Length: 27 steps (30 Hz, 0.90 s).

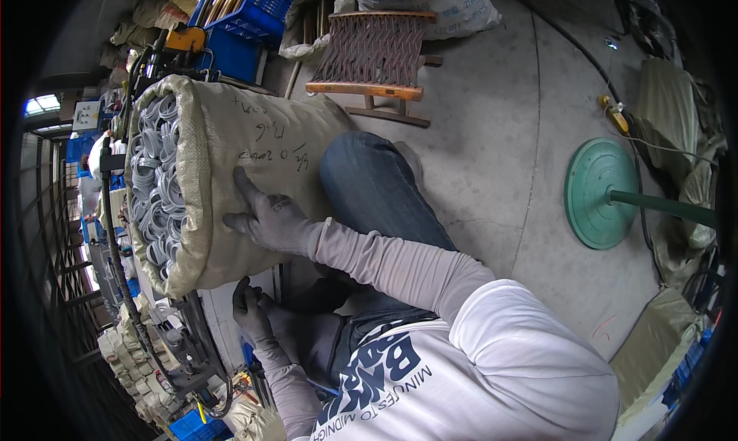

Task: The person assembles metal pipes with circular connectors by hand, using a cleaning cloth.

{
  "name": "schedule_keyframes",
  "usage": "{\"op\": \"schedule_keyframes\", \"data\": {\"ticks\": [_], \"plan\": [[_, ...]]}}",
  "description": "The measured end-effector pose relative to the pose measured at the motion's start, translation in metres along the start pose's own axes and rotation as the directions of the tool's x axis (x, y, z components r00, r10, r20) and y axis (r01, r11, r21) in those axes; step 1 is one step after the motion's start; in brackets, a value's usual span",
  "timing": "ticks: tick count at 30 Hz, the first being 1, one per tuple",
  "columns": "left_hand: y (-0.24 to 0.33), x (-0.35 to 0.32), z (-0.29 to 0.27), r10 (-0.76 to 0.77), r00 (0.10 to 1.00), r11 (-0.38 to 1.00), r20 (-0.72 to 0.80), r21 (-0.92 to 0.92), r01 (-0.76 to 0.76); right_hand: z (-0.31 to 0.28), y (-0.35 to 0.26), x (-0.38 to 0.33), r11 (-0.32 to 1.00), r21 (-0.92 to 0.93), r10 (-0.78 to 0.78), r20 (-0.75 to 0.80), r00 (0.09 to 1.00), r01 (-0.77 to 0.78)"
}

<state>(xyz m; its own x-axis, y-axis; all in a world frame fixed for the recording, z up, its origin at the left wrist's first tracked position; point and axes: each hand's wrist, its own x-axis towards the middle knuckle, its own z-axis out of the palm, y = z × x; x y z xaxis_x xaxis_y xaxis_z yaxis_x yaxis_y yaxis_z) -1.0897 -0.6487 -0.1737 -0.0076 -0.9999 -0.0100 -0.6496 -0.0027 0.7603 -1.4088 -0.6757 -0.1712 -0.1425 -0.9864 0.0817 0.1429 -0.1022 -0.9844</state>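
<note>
A large woven sack with handwriting on its side stands tilted at the left. Its rolled-back mouth shows many grey ring-like parts packed inside. My right hand, in a grey glove, lies against the sack's side with thumb and fingers spread; it is open. Lower down, my left hand, in a dark grey glove, is just below the sack's lower edge. Its fingers are loosely bent and apart, and I see nothing in them. Part of that hand is in shadow.
A small wooden folding stool with a woven cord seat stands beyond my knee, near a blue crate and a full white sack. A green round base with a pole is at the right. Machine parts stand at lower left.
</note>
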Motion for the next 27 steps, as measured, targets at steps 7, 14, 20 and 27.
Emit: {"op": "schedule_keyframes", "data": {"ticks": [7,14,20,27], "plan": [[0.002,-0.001,0.002,0.0,1.0,1.0,-0.009,-0.003,0.0,-0.003,-0.002,0.0,1.0,0.002,0.031,0.027,0.999,-0.031],[0.004,-0.004,0.002,-0.009,1.0,1.0,-0.011,-0.014,0.009,0.0,0.0,0.0,1.0,0.01,0.021,0.005,1.0,-0.021],[0.003,-0.009,-0.002,-0.02,1.0,1.0,-0.022,-0.011,0.019,0.002,-0.001,-0.001,0.998,-0.033,0.047,-0.011,0.999,-0.047],[0.0,-0.015,-0.002,-0.005,0.999,0.998,-0.053,-0.056,0.002,0.012,0.0,-0.006,0.999,0.016,0.03,-0.058,0.998,-0.029]]}}
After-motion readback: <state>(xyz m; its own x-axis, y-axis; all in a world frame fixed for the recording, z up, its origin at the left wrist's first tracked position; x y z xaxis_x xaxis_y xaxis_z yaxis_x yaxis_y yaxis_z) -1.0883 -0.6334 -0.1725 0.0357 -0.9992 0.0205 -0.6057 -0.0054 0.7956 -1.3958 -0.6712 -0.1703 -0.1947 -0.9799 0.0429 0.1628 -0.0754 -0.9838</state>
